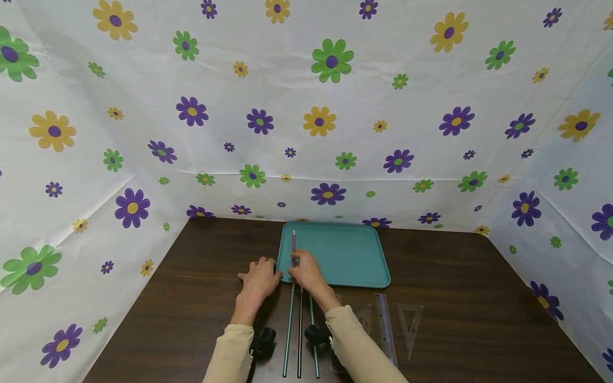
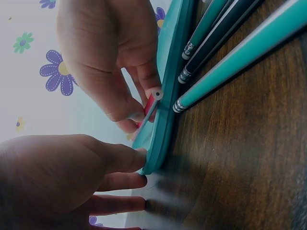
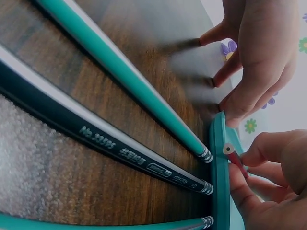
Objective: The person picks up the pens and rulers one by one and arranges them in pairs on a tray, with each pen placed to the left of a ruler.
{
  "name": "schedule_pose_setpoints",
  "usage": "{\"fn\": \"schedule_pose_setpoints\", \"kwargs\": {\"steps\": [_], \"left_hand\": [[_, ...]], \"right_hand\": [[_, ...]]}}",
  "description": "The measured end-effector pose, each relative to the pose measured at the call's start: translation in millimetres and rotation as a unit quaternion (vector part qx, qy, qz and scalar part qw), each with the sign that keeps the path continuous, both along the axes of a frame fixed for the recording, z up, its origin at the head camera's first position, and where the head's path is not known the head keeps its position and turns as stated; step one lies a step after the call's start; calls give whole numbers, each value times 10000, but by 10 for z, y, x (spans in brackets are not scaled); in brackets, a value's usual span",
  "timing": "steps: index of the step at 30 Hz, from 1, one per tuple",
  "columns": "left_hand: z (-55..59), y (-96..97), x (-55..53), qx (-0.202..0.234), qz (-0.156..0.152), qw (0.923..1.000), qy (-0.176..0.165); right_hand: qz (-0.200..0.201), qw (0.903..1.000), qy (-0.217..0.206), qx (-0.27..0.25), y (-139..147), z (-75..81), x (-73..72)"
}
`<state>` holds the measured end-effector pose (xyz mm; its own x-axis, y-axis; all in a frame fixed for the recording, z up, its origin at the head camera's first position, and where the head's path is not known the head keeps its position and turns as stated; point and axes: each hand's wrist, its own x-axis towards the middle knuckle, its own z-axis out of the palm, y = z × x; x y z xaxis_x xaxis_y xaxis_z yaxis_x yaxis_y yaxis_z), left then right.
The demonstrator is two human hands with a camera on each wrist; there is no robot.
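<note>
- Head view: the right hand (image 1: 306, 274) has its fingers curled round a red pencil (image 1: 293, 247), pinching its near end at the near left corner of the teal tray (image 1: 354, 255). The pencil lies lengthwise along the tray's left side, pointing away from the person. The left hand (image 1: 260, 277) lies flat with its fingers relaxed on the dark wooden table (image 1: 460, 308), fingertips touching the tray's left edge and holding nothing. Three more pencils (image 1: 299, 335), two teal and one black, lie side by side on the table between the forearms. Clear rulers and set squares (image 1: 392, 324) lie to the right. A white cloth with flowers (image 1: 306, 106) walls in the table on three sides.
- Left wrist view: the left hand's (image 2: 57, 177) straight fingers (image 2: 122, 158) press against the tray's (image 2: 160, 129) rim. Above, the right hand (image 2: 108, 52) pinches the red pencil (image 2: 149, 106) between thumb and fingers, its end just above the rim.
- Right wrist view: the right hand (image 3: 268, 182) grips the red pencil (image 3: 234, 157), whose cut end rests on the tray's (image 3: 219, 182) edge. The three pencils' (image 3: 144, 163) ends stop just short of the tray.
</note>
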<state>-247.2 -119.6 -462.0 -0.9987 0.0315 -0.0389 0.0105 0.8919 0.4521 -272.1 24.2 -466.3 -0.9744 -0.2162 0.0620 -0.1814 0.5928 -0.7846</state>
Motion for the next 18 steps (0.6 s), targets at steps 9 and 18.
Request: {"fn": "schedule_pose_setpoints", "kwargs": {"steps": [9,18], "left_hand": [[6,7,12,43,-22,10000,37],[3,2,9,30,-23,10000,35]], "right_hand": [[66,9997,225,-90,18,-32,1],[169,9996,209,-77,51,-38,24]]}}
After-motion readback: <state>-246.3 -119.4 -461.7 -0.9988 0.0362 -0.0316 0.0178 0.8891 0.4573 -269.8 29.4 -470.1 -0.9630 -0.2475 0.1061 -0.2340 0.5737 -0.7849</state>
